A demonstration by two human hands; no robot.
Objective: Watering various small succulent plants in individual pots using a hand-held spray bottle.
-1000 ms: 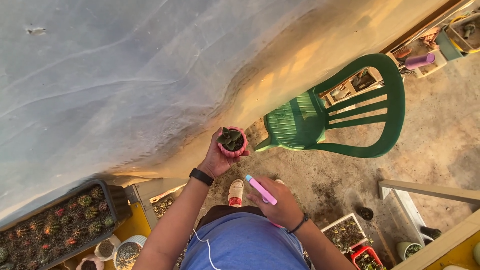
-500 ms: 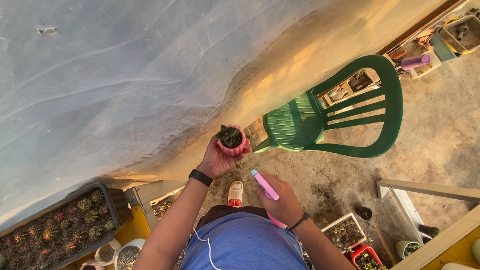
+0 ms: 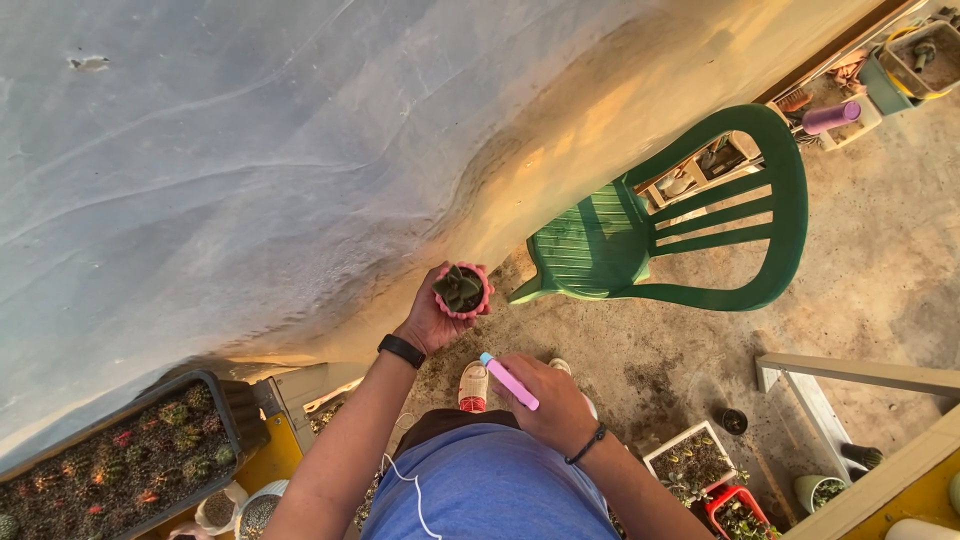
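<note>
Left hand (image 3: 432, 318) cups a small pink pot (image 3: 461, 291); right hand (image 3: 545, 400), at its 5 o'clock, grips a pink sprayer (image 3: 509, 381). A loosened cupping grip could drop the pot onto the floor (image 3: 880, 270)

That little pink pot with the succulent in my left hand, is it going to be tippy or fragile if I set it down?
The pink pot sits inside the left hand, so it is probably light. It looks rounded, so it might tip on the rough ground. The succulent has fleshy leaves that could snap if bumped.
</note>
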